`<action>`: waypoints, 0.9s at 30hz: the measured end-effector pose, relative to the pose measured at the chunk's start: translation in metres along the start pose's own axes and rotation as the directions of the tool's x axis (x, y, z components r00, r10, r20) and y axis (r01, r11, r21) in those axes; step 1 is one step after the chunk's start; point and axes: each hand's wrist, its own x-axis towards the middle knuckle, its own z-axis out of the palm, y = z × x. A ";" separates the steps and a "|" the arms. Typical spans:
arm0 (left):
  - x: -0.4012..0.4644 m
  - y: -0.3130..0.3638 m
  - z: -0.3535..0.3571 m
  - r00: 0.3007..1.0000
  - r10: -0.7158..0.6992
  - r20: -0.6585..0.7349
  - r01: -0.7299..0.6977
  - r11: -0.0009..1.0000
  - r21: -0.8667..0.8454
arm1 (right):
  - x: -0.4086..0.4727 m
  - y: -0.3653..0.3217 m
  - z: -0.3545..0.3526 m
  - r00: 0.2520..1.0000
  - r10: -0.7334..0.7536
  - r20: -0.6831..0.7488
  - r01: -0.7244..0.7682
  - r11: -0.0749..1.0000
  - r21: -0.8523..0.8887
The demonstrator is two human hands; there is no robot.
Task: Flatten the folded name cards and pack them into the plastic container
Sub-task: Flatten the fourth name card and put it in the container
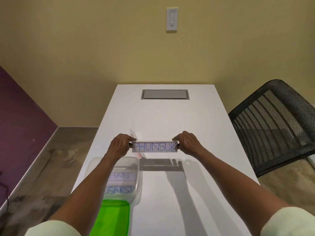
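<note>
Name card of white paper with "PHUNSUK" in blue letters is held in the air above the white rectangular table, just beyond the clear plastic container, and it casts a long shadow on the table surface. The left hand pinches the left short end and the right hand pinches the right short end; on each side the fingers are closed on the card, with a thumb on the front face and the other fingers behind it. The card lies between the two hands, with its lettered face towards the camera, and the middle part is free. To do this step well, I think the hands should pull gently apart so the fold opens, then press the crease flat against the table, because a card that keeps its bend will spring up inside the container. The pull must be soft, since thin paper can tear at the crease. The container already holds flat cards with blue letters, so I judge the task is partly done. A bright green plastic lid lies near the body, touching or partly overlapping the container's near end. Behind the held card a small transparent sleeve or wrapper is seen, but I cannot tell what it is.
</note>
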 end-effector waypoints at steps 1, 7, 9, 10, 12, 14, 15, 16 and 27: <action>-0.005 -0.004 -0.003 1.000 -0.003 0.003 0.003 1.000 -0.001 | -0.001 -0.007 0.000 1.000 0.004 0.018 -0.003 1.000 -0.014; -0.029 -0.035 -0.022 1.000 -0.019 0.015 0.019 1.000 -0.005 | -0.006 -0.049 0.005 1.000 -0.009 0.009 0.009 1.000 0.001; -0.038 -0.046 -0.028 0.999 -0.037 0.014 0.037 0.999 -0.009 | -0.005 -0.064 0.008 1.000 -0.016 0.010 0.016 1.000 0.002; -0.042 -0.052 -0.031 0.999 -0.049 0.016 0.049 0.999 -0.012 | -0.005 -0.072 0.010 1.000 -0.018 0.015 0.018 1.000 0.001; -0.051 -0.065 -0.038 0.997 -0.076 0.024 0.076 0.997 -0.026 | -0.004 -0.088 0.012 0.999 -0.026 0.028 0.026 1.000 0.002; -0.062 -0.079 -0.045 0.994 -0.109 0.032 0.111 0.992 -0.053 | -0.003 -0.105 0.014 0.999 -0.035 0.035 0.035 0.999 -0.004; -0.066 -0.085 -0.048 0.992 -0.122 0.034 0.124 0.991 -0.059 | -0.002 -0.112 0.015 0.999 -0.037 0.037 0.037 0.999 -0.005; -0.069 -0.090 -0.050 0.991 -0.130 0.037 0.132 0.990 -0.058 | -0.001 -0.119 0.016 0.999 -0.037 0.038 0.037 0.999 -0.003; -0.095 -0.143 -0.058 0.988 -0.147 0.041 0.148 0.988 -0.033 | 0.004 -0.184 0.033 0.998 -0.009 0.068 0.009 1.000 0.001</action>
